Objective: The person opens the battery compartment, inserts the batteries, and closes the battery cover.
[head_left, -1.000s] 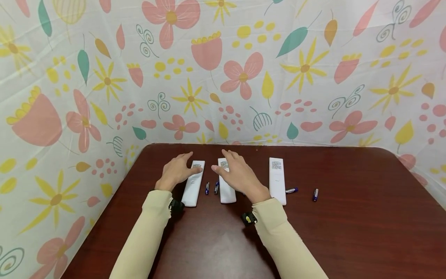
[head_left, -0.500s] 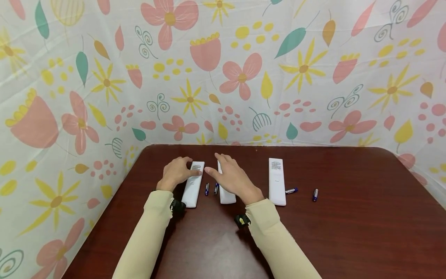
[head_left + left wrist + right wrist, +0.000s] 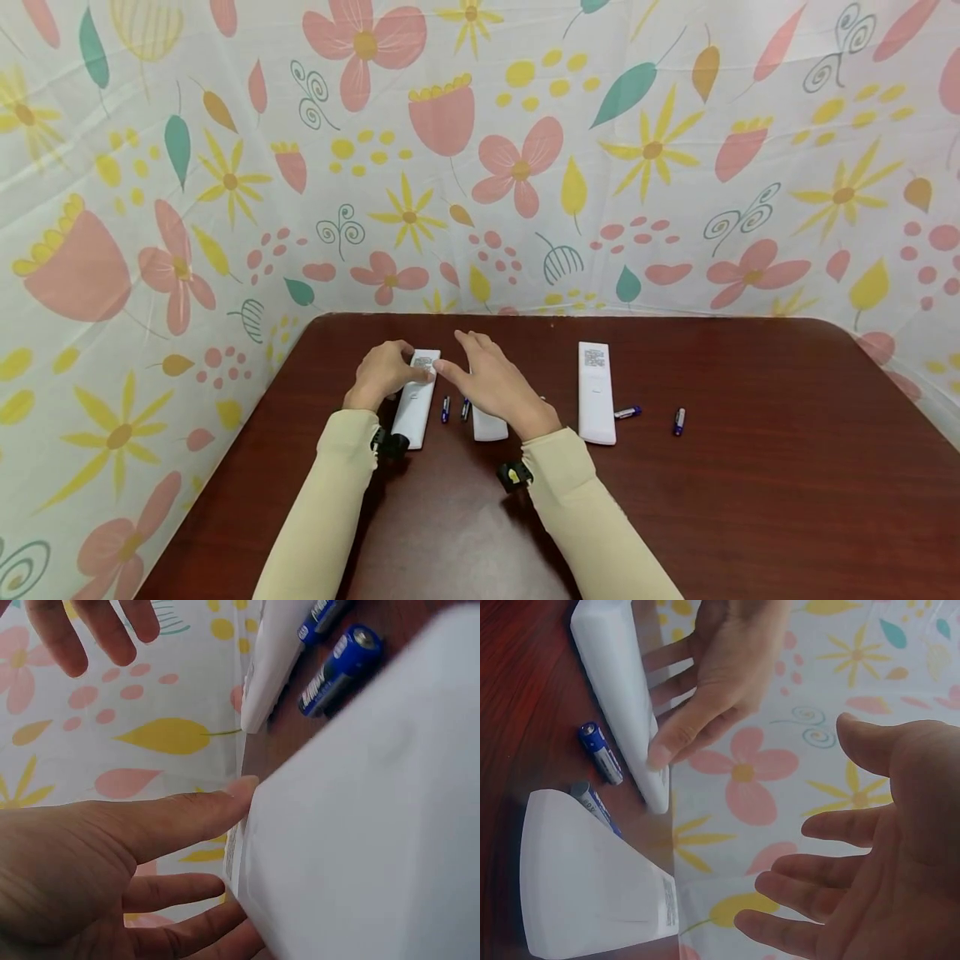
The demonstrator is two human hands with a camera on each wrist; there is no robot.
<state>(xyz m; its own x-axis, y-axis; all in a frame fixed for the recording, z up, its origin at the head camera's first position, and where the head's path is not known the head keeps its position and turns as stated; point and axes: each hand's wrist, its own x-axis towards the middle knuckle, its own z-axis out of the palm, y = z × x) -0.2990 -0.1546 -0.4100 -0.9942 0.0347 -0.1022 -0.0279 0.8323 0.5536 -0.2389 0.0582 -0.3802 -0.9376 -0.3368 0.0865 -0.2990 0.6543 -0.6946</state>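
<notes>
The left hand [image 3: 381, 372] has its thumb and fingers on opposite long edges of the leftmost white remote control [image 3: 414, 414], near its far, labelled end. In the left wrist view the thumb presses the edge of this remote [image 3: 352, 817], with other fingers beyond it. Over the middle white remote control [image 3: 490, 428] hovers the right hand [image 3: 498, 385], fingers spread and holding nothing; it covers the far part of that remote. Two blue batteries [image 3: 446, 409] lie between these remotes, and the right wrist view shows one battery [image 3: 600, 754] beside the left remote.
A third white remote control [image 3: 597, 408] lies to the right, printed label at its far end. Beside it are a battery [image 3: 627, 412] and, farther right, another battery [image 3: 678, 422]. A flowered cloth [image 3: 675, 208] stands behind the dark wooden table [image 3: 787, 467].
The right hand has moved left, now over the middle remote's far part and nearer the left hand. The left hand's fingers have closed in on the leftmost remote's edges.
</notes>
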